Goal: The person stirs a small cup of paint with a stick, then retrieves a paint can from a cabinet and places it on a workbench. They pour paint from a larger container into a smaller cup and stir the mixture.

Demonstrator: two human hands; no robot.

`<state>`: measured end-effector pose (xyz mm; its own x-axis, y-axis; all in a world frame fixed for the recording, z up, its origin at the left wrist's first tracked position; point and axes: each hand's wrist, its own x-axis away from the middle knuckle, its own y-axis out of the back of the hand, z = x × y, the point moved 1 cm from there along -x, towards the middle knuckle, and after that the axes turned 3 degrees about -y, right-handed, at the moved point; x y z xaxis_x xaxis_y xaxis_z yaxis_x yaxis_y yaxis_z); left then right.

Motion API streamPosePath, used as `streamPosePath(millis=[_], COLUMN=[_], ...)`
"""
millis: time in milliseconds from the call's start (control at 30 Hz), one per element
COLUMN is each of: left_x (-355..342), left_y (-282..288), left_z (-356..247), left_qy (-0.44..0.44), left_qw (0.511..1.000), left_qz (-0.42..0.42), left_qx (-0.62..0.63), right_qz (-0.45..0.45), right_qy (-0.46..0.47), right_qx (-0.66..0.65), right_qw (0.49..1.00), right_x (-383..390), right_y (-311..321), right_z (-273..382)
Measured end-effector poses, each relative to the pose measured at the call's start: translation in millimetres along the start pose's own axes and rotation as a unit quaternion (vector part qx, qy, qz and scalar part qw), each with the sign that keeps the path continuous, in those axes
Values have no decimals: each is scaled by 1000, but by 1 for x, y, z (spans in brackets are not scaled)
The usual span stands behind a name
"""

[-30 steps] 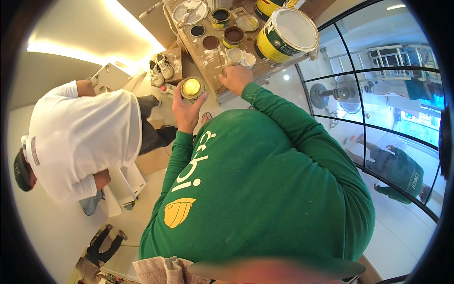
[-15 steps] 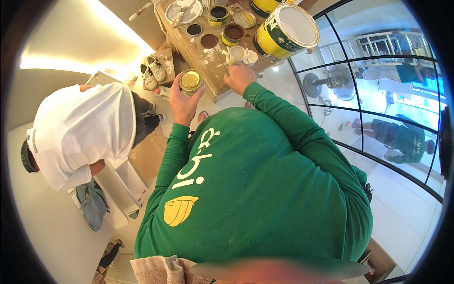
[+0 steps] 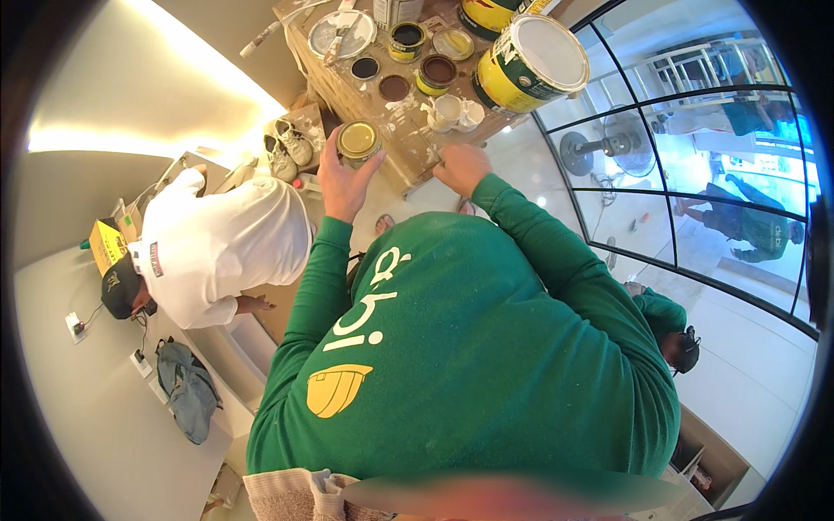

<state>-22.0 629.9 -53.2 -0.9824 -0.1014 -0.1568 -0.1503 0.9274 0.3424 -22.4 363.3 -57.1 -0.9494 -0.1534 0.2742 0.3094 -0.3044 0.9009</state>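
Observation:
My left hand (image 3: 346, 187) grips a small can (image 3: 359, 141) with a gold-coloured top, thumb on one side and fingers round the other. It is held up in front of the table's near left corner. My right hand (image 3: 463, 168) is closed at the table's near edge, with its fingertips hidden, so what they hold cannot be made out. Just beyond it stand two small white paint-smeared cups (image 3: 446, 111). Farther back are an open can of brown paint (image 3: 437, 71), an open can of dark paint (image 3: 406, 39) and a large yellow-green paint bucket (image 3: 530, 65).
The paint-spattered wooden table (image 3: 404, 156) also bears a brush (image 3: 334, 48) on a round white lid (image 3: 356, 33). A person in a white shirt (image 3: 226, 230) bends at my left. Another in green (image 3: 660, 317) is at my right. A black-framed glass partition (image 3: 647, 108) rises on the right.
The person in white has shifted toward me and turned, with an arm now reaching out. A person in green has come into view at my right. My hands keep much the same pose.

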Motion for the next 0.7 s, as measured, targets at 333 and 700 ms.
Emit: streamPosePath(millis=[333,700], left_x=[1,20], left_y=[15,12], left_z=[-4,-49], left_qy=[49,90], left_qw=[993,965], left_qz=[-12,-52], left_qx=[108,242], right_qz=[109,166], right_qy=[68,125], right_qx=[-345,-592], right_qw=[930,779], right_x=[32,17], right_y=[31,92], right_z=[-14,-16])
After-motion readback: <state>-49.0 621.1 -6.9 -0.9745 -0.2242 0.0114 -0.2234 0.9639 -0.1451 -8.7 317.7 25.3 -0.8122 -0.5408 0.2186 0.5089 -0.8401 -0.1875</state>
